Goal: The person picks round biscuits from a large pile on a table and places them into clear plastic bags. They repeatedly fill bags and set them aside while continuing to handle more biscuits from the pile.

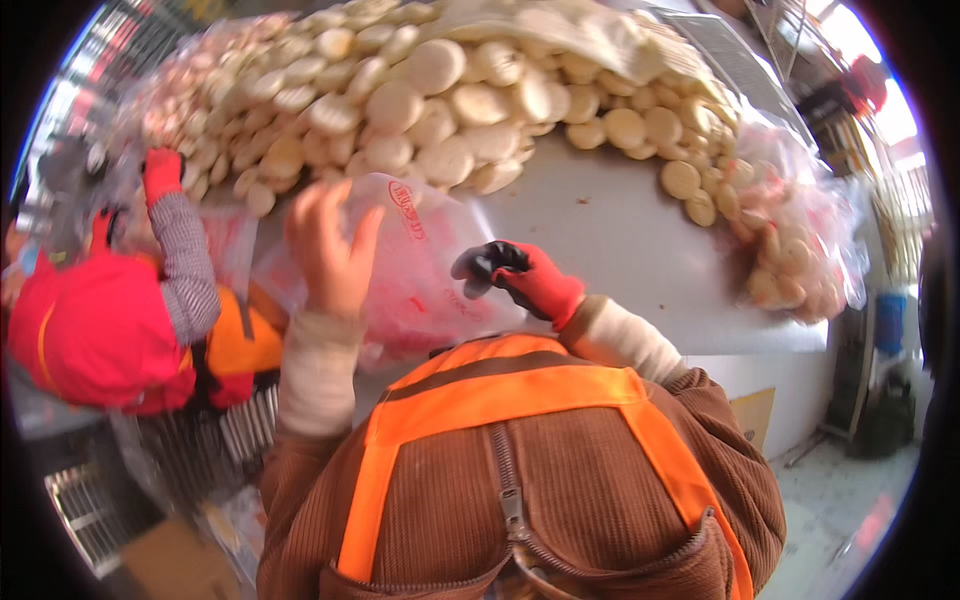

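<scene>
A heap of flat round breads [430, 110] crowds the far side of the counter [620, 240], closing off the space beyond the clear plastic bag [425, 255] with red print, which lies near the front edge between the person's hands. The bare left hand [335, 250] is raised over the bag's left side, fingers spread; the gloved right hand [530, 280] is at its right side, fingers curled, and I cannot tell whether they pinch the plastic. A pale cloth [600, 40] covers part of the heap's top. At the right end sits a filled bag [795, 260]. On the left, a co-worker's red-gloved hand [163, 175] reaches the heap's edge. The counter is smooth grey; beyond its right end are a blue container [889, 322] and a pale floor [830, 510].
</scene>
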### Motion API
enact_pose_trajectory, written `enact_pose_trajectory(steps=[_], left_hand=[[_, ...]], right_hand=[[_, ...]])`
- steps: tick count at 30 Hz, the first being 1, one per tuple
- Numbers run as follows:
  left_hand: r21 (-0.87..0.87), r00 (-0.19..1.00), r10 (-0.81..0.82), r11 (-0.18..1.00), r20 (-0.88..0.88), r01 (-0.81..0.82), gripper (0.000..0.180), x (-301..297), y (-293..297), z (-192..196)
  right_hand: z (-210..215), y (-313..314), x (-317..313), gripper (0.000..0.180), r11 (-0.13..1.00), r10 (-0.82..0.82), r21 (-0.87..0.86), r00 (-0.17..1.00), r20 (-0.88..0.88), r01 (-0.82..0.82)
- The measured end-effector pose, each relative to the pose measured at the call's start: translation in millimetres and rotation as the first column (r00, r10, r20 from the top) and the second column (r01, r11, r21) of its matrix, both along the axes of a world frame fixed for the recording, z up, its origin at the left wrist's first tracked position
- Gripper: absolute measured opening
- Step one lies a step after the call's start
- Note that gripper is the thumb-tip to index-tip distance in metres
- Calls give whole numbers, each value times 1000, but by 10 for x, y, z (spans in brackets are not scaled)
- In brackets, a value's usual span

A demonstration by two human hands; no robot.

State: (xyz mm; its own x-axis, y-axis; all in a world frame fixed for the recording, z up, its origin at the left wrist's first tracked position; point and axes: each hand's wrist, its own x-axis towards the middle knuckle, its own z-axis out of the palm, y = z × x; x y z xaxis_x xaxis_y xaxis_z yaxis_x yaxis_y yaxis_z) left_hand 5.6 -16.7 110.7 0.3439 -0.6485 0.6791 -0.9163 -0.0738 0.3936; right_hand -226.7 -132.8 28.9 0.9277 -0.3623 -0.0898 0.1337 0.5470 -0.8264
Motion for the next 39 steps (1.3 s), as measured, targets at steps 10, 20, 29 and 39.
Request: enact_pose_trajectory(steps=[10,20,29,39], left_hand=[[318,660,-126,799,-741,510,20,-578,356,-1061],[-184,-379,-18,894,-925,408,30,-691,400,-562],[-213,-708,-247,967,-662,-138,12,-65,598,-783],[-26,-239,-46,996,-970,-85,17,-514,393,-434]], right_hand=[[-48,229,171,11,986,-166,-24,977,-130,164],[28,178,180,12,176,-312,-896,886,343,408],[-241,26,-212,33,502,-425,-795,898,115,340],[-464,-2221,-1718,88,-81,-996,-913,66,59,-399]])
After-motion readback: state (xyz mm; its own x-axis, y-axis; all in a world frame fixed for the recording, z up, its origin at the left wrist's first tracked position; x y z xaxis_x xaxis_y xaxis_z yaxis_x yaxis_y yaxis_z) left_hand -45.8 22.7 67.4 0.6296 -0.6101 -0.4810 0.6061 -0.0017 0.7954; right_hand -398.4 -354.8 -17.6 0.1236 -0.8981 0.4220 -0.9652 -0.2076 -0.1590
